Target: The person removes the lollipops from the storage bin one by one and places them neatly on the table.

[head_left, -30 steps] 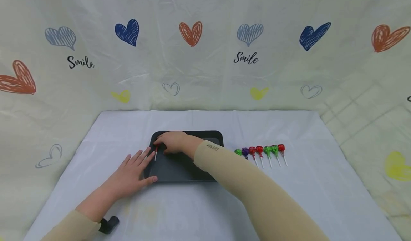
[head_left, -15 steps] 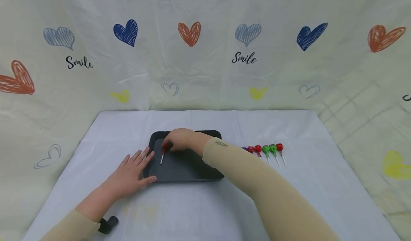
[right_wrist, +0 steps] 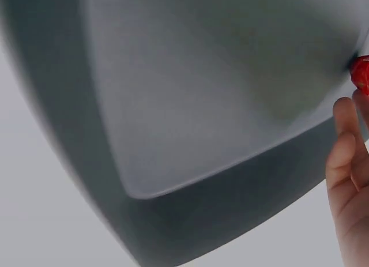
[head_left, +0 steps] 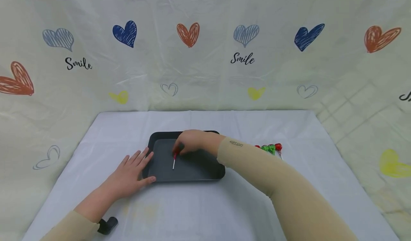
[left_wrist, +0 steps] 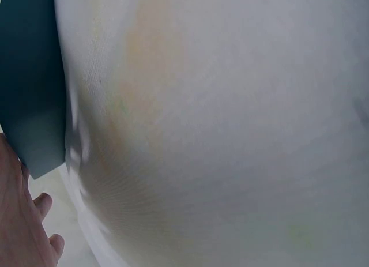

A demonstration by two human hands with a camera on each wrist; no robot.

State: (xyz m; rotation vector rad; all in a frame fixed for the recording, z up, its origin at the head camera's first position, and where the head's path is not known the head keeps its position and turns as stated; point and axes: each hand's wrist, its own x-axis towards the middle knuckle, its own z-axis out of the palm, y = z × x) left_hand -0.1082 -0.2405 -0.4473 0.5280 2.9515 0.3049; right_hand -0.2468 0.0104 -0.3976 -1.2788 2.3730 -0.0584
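Observation:
My right hand (head_left: 190, 141) is over the dark grey baking tray (head_left: 157, 173), pinching a red-wrapped lollipop (head_left: 174, 159) by its candy end. Its white stick points down toward the tray's front side. In the right wrist view the red head of the lollipop (right_wrist: 361, 75) shows at the right edge by the fingertips (right_wrist: 346, 112). My left hand (head_left: 128, 176) lies with spread, straight fingers against the left side of the tray, its thumb near the front left corner. Only part of the left hand (left_wrist: 23, 221) shows in the left wrist view, beside the tray wall.
To the right of the tray, a row of wrapped lollipops (head_left: 271, 148) lies on the white tablecloth (head_left: 308, 184), partly hidden by the right sleeve (head_left: 257, 166). A small black object (head_left: 108, 225) sits by the left wrist. A heart-patterned sheet (head_left: 205, 84) hangs behind the table.
My right hand and the red lollipop have moved rightward across the tray, away from its left side. The sleeve now covers more of the lollipop row. My left hand has stayed put.

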